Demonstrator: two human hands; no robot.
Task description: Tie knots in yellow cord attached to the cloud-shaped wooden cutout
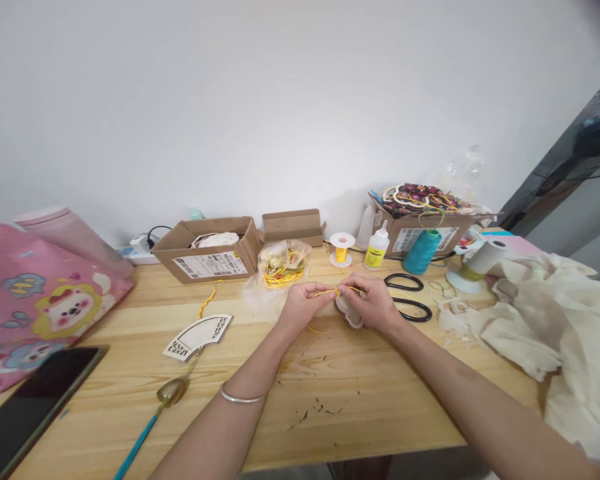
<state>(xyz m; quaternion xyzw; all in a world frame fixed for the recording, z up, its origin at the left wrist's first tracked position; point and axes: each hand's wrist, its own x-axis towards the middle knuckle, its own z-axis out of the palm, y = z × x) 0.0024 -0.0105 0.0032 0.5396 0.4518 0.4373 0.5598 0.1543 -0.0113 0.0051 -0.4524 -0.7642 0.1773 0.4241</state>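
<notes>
My left hand [303, 305] and my right hand [375, 303] meet over the middle of the wooden table [330, 393]. Both pinch a thin yellow cord [336, 291] stretched between the fingertips. Under my right hand lies a small flower-shaped wooden piece [349, 313], partly hidden by the fingers. A clear bag of yellow cord [283, 267] lies just beyond my left hand. A silver bangle circles my left wrist.
Black scissors [410, 297], a glue bottle [377, 248], a small yellow spool [341, 249] and a teal thread cone [423, 250] sit behind. Cardboard boxes [210, 250] line the wall. A fan-shaped white cutout [199, 336], a brush [153, 420], a phone [35, 407], pink fabric and cream cloth [545, 320] lie around.
</notes>
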